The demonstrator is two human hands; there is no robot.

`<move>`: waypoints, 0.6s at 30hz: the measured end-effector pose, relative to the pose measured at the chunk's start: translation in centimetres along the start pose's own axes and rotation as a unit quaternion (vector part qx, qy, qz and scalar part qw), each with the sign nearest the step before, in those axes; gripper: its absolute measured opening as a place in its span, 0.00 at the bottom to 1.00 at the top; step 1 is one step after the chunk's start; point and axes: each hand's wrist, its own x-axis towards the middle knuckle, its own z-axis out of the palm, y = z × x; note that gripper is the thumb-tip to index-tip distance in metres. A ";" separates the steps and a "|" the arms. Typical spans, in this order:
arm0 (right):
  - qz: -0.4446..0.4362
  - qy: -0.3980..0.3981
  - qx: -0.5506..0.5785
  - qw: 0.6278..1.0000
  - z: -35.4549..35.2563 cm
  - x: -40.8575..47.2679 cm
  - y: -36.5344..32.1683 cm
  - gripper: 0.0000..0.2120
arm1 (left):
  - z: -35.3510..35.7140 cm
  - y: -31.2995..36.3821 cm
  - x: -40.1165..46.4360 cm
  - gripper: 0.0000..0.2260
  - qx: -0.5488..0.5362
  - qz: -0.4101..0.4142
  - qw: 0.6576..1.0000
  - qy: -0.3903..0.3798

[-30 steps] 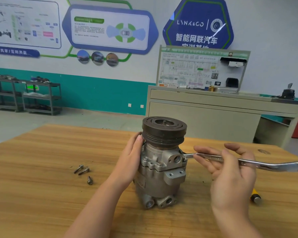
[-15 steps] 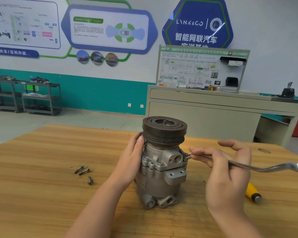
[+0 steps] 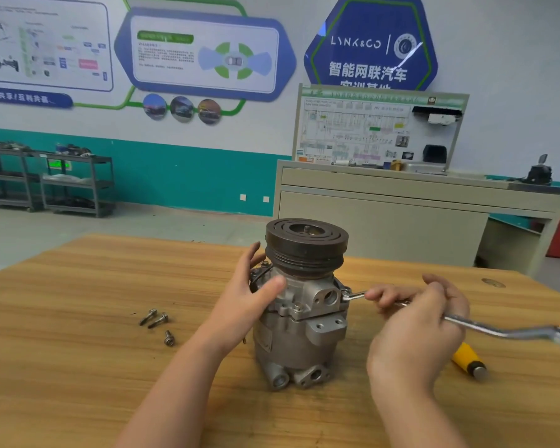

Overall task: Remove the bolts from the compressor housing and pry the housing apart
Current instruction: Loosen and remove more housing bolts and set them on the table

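A grey cast-metal compressor housing (image 3: 299, 328) stands upright near the middle of the light wooden table (image 3: 78, 367), with its dark, grooved round pulley (image 3: 306, 245) on top and two port bosses at its foot, nearest the person. The left hand (image 3: 251, 300) wraps the housing's left side just under the pulley: the thumb lies across the front of the casting and the fingers reach round behind, so it grips the body. The right hand (image 3: 414, 321) is curled round the shaft of a long, cranked silver ring wrench (image 3: 498, 331), fingers pinching it close to the housing. The wrench's near end sits on a fitting at the housing's upper right flange, and its far end runs off towards the right edge of view.

On the table to the left of the housing, well apart from it, lie three loose dark steel bolts (image 3: 157, 321): two side by side and touching, the third a little nearer the person. To the right, partly hidden behind the right hand, a yellow-handled tool with a grey end (image 3: 469, 362) rests on the wood below the wrench.

Farther off stands a beige workbench (image 3: 385, 215) carrying a white wiring-diagram board (image 3: 379, 130). Grey metal shelving (image 3: 46, 182) lines the far left wall, beneath blue and green wall posters (image 3: 204, 53).
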 end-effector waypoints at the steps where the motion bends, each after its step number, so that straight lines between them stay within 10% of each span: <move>1: 0.051 0.020 0.004 0.998 0.3 1.1 0.1 0.11 | -0.1 0.1 0.0 0.46 0.010 0.009 1.000 -0.008; 8: 0.400 -0.164 0.021 0.902 2.2 7.7 2.3 0.09 | 0.1 0.6 -0.1 0.46 0.065 0.032 0.996 -0.057; 18: 0.430 -0.384 -0.085 0.813 0.7 10.2 3.0 0.17 | 0.2 0.9 0.1 0.48 0.076 0.029 0.994 -0.070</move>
